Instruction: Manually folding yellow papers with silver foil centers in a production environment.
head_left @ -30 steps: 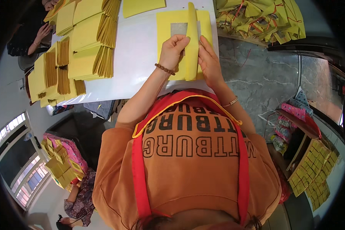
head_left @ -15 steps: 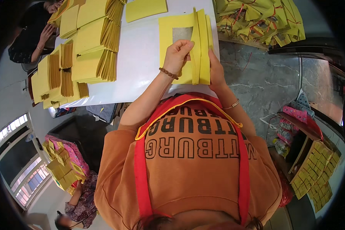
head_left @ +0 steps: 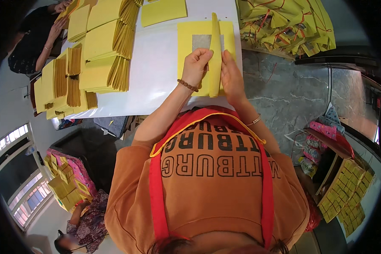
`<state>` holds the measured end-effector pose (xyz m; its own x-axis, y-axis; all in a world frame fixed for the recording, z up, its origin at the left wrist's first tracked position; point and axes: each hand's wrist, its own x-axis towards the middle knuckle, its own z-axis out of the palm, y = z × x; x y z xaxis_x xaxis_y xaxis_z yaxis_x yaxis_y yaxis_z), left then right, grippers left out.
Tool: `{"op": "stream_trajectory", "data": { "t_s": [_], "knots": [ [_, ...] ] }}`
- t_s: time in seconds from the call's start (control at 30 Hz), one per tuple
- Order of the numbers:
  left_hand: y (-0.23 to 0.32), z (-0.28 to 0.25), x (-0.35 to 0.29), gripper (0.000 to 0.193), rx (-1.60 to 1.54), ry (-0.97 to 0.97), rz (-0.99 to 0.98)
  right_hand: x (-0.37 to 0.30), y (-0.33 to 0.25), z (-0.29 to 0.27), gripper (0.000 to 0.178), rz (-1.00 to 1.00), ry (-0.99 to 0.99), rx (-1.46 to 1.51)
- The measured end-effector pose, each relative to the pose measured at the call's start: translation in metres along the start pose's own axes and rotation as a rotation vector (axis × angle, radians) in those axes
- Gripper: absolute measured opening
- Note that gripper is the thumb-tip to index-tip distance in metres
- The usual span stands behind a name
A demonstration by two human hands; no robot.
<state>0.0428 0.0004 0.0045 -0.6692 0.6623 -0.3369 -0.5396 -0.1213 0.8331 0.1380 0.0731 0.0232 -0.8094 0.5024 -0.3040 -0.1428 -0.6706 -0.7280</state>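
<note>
A yellow paper sheet [head_left: 185, 38] with a grey rectangle [head_left: 200, 41] on it lies at the table's right edge, in front of me. Along its middle stands a narrow, raised yellow paper fold [head_left: 215, 38]. My left hand [head_left: 195, 67] is closed at the left side of this fold, thumb and fingers pinching its edge. On the other side, my right hand [head_left: 233, 80] is held edge-on with fingers stretched out, lying against or close beside the fold. Whether its palm touches the paper is hidden.
Stacks of folded yellow paper [head_left: 108, 40] fill the table's left part. Another yellow sheet [head_left: 164, 12] lies at the far side. A heap of yellow pieces with red cords [head_left: 288, 27] sits beyond the right edge. One person [head_left: 34, 46] is at far left, another [head_left: 89, 220] at lower left.
My right hand has moved left from the sheet's right edge to the raised fold. The right-hand layer now lies flatter. My left hand keeps its pinch, slightly lower.
</note>
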Motion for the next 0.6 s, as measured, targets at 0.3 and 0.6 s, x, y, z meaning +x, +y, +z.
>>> {"op": "stream_trajectory", "data": {
  "t_s": [0.3,0.6],
  "knots": [
    [0.006,0.000,0.000,0.019,0.094,-0.052,-0.028,-0.002,0.016,-0.013,0.062,-0.130,-0.041,-0.421],
    [0.003,0.000,0.001,0.021,0.048,-0.109,0.019,-0.005,0.003,-0.004,0.068,-0.131,-0.194,-0.356]
  ]
}}
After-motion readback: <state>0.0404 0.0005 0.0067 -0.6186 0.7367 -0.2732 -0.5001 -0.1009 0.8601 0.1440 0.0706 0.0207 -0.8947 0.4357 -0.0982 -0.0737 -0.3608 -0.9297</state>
